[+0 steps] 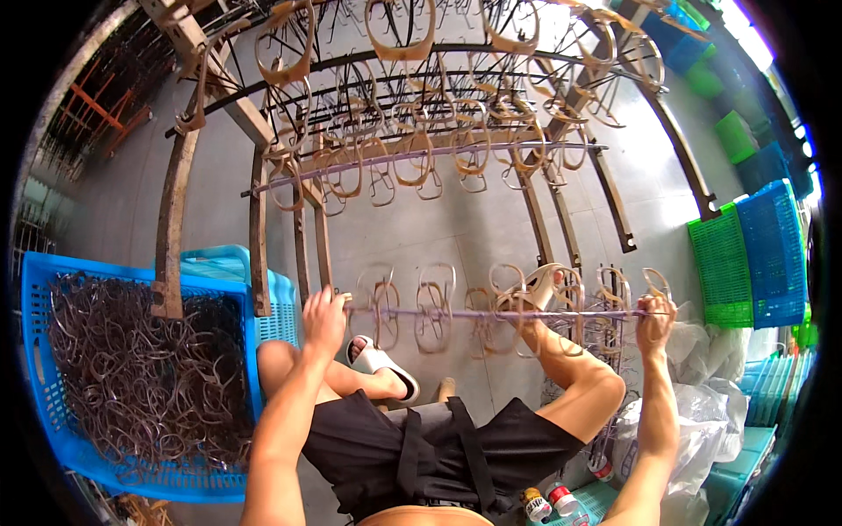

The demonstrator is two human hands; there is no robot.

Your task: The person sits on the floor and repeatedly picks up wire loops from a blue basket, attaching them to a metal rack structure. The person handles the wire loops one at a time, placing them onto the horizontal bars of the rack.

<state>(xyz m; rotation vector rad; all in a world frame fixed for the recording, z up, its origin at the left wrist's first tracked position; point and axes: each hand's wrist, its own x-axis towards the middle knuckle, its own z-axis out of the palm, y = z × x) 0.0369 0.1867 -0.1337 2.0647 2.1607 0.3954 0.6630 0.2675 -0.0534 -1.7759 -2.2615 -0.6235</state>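
I hold a thin purplish rod [553, 314] level across my lap, one end in each hand. My left hand [324, 320] is closed round its left end, and my right hand [655, 323] grips the right end. Several thin frames with paired oval loops, like eyeglass frames [434, 307], hang along the rod, somewhat blurred. Ahead stands a rack with brownish notched arms [174, 228], its upper rods full of similar loop-shaped frames [412, 162]. To my left, a blue basket [39, 351] holds a tangled heap of dark thin frames [145, 377].
The rack's lower arms [614, 202] jut toward me on both sides. Green [721, 263] and blue baskets [772, 254] are stacked at the right. Clear plastic bags [684, 421] and bottles [561, 500] lie by my right leg. A teal basket [276, 302] stands behind the blue one.
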